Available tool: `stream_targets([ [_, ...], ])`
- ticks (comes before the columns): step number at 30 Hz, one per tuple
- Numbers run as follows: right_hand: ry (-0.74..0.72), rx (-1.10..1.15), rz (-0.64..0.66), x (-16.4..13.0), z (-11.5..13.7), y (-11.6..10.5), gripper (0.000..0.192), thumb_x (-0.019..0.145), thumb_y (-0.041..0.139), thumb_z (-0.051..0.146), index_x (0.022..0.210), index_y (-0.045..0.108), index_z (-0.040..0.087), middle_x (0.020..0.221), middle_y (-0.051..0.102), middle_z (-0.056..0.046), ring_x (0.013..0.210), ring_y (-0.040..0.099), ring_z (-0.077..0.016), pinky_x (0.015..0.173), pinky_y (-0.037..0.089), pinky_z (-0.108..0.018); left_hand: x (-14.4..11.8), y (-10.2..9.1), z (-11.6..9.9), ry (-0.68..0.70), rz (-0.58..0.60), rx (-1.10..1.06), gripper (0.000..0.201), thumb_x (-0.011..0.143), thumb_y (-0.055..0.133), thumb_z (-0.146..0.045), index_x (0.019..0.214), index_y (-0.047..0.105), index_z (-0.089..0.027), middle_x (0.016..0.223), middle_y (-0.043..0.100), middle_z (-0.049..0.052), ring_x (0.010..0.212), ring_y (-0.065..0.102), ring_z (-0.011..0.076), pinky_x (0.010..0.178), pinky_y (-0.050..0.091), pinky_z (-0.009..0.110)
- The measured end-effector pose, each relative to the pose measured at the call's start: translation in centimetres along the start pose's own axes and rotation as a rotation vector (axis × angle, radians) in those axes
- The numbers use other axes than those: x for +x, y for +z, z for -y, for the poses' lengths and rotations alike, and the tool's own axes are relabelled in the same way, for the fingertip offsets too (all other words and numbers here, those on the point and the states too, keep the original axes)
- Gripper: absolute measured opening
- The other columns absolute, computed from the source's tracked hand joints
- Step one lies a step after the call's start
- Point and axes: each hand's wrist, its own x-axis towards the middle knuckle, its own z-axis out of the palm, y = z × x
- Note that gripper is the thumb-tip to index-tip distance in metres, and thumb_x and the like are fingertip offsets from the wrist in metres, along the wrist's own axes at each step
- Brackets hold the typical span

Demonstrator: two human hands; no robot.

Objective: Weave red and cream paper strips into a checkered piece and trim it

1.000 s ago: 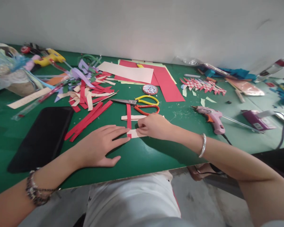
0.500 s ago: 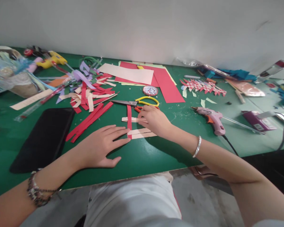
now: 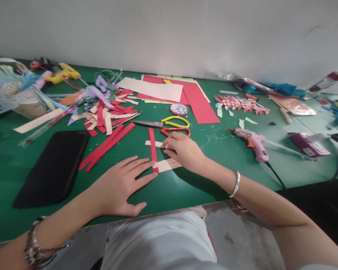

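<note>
The red strip point(image 3: 152, 143) lay on the green table point(image 3: 169, 197), just short of the scissors point(image 3: 161, 124); it crossed over the upper cream strip point(image 3: 159, 144) and met the lower cream strips point(image 3: 167, 165) at its near end. Your left hand point(image 3: 126, 183) was spread wide, fingertips at that junction. Your right hand point(image 3: 183, 149) was narrow, fingers bent at the upper cream strip — whether they pinched it could not be told.

Handling: the strips, judged to be paper, were light, thin and flexible, liable to crease under force and to slide on the smooth surface. Suitable holds were flat fingertip pressure at the junction and a light thumb-and-finger pinch on a free cream end.

Change: compared with half a second earlier, the red strip leaned more, far end to your left; the lower cream strips slanted more; your right hand sat nearer you, exposing more of the orange-red handle point(image 3: 176, 129)
</note>
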Motion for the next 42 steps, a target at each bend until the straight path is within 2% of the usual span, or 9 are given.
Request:
stream_targets([
  [6,0.066,0.050,0.053,0.6,0.3,-0.6,0.023,0.084,0.053,0.011,0.107,0.056,0.010,0.101,0.059,-0.010,0.089,0.055,-0.0173,0.071,0.039,-0.025,0.0,0.0,0.1,-0.001,0.010,0.022,0.054,0.075,0.054,-0.041,0.123,0.056,-0.017,0.131,0.053,0.018,0.117,0.051,0.0327,0.099,0.038,0.052],
  [12,0.075,0.166,0.167,1.4,-0.1,-0.9,0.013,0.081,0.047,0.010,0.087,0.058,0.013,0.074,0.059,-0.004,0.067,0.051,-0.0130,0.057,0.031,-0.023,-0.2,0.3,0.1,-0.014,0.001,0.001,0.052,0.074,0.055,-0.040,0.122,0.056,-0.019,0.132,0.052,0.017,0.119,0.050,0.0325,0.100,0.036,0.053],
  [18,0.064,0.300,0.182,1.6,-0.3,-1.0,0.023,0.074,0.055,0.018,0.096,0.048,0.018,0.069,0.055,0.001,0.065,0.049,-0.0134,0.055,0.031,-0.022,-0.2,0.2,0.1,-0.013,-0.003,0.002,0.051,0.075,0.055,-0.038,0.122,0.056,-0.019,0.133,0.052,0.016,0.119,0.050,0.0324,0.100,0.037,0.053],
  [23,0.092,0.470,0.147,2.0,-0.5,-0.9,0.016,0.075,0.051,0.017,0.088,0.042,0.020,0.060,0.047,0.007,0.055,0.043,-0.0094,0.052,0.028,-0.021,0.0,0.0,0.0,-0.017,0.005,0.013,0.050,0.075,0.055,-0.038,0.122,0.055,-0.019,0.131,0.053,0.017,0.118,0.051,0.0317,0.100,0.038,0.052],
  [27,0.131,0.600,0.160,2.3,-0.7,-1.1,0.022,0.074,0.056,0.020,0.089,0.040,0.020,0.065,0.050,0.006,0.058,0.050,-0.0095,0.054,0.035,-0.021,-0.1,0.1,0.1,-0.023,0.007,0.003,0.051,0.074,0.055,-0.038,0.122,0.055,-0.020,0.132,0.052,0.016,0.118,0.050,0.0313,0.100,0.037,0.051],
  [30,0.228,0.675,0.219,2.3,-0.8,-1.4,0.027,0.080,0.053,0.028,0.101,0.039,0.019,0.078,0.057,0.001,0.062,0.058,-0.0111,0.056,0.041,-0.023,-0.1,0.2,0.1,-0.018,0.005,0.000,0.051,0.074,0.056,-0.038,0.122,0.055,-0.020,0.132,0.052,0.017,0.118,0.050,0.0321,0.099,0.038,0.052],
  [32,0.239,0.658,0.259,2.3,-1.0,-1.6,0.032,0.082,0.051,0.029,0.109,0.039,0.018,0.084,0.058,-0.002,0.064,0.059,-0.0116,0.057,0.043,-0.024,-0.1,0.2,0.2,-0.011,0.010,0.002,0.052,0.074,0.056,-0.038,0.123,0.054,-0.019,0.132,0.051,0.017,0.118,0.050,0.0328,0.098,0.038,0.053],
  [37,0.128,0.446,0.325,2.7,-1.4,-1.8,0.053,0.073,0.061,0.023,0.120,0.040,0.017,0.084,0.059,-0.002,0.067,0.056,-0.0126,0.057,0.042,-0.023,-0.1,0.1,0.2,-0.005,0.016,0.008,0.051,0.074,0.055,-0.037,0.122,0.055,-0.018,0.132,0.052,0.017,0.117,0.050,0.0338,0.096,0.040,0.053],
  [42,0.051,0.188,0.404,2.7,-0.7,-2.7,0.055,0.072,0.056,0.009,0.124,0.040,0.015,0.083,0.063,-0.005,0.069,0.056,-0.0161,0.055,0.039,-0.024,-0.1,0.1,0.1,-0.016,0.016,0.001,0.050,0.074,0.055,-0.036,0.122,0.054,-0.019,0.132,0.052,0.016,0.116,0.050,0.0337,0.096,0.040,0.053],
])
